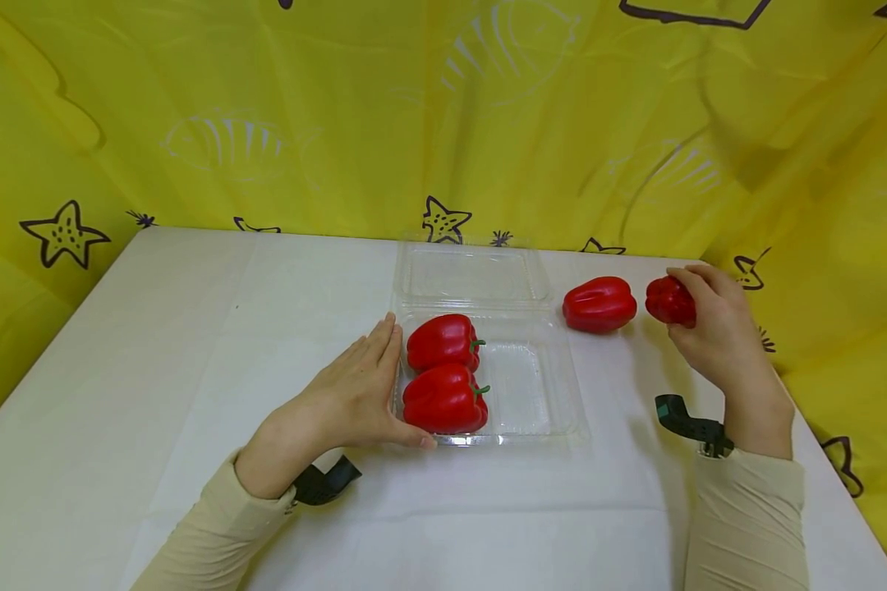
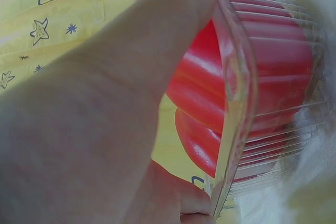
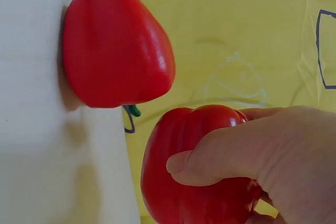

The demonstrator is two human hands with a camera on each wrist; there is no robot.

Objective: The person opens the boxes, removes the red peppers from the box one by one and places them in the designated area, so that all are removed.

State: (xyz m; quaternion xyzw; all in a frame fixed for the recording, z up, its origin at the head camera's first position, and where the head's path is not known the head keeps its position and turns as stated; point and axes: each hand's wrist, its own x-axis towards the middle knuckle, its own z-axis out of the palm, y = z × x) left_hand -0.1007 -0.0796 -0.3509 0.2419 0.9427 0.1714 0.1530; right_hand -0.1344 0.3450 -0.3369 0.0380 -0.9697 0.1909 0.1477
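A clear plastic clamshell box (image 1: 517, 386) lies open on the table, its lid (image 1: 473, 275) folded back. Two red bell peppers (image 1: 443, 398) with green stems sit side by side in its left half. My left hand (image 1: 351, 390) rests along the box's left side, fingers extended, thumb at the front rim. To the right of the box, my right hand (image 1: 720, 320) grips another red bell pepper (image 3: 194, 156), thumb pressed on its side. Between box and right hand, one more red pepper (image 1: 599, 304) lies on its side on the table.
A white cloth (image 1: 155, 394) covers the table. Behind and at both sides hangs a yellow curtain (image 1: 340, 115) printed with starfish and fish. Dark camera mounts (image 1: 691, 423) are strapped at both wrists.
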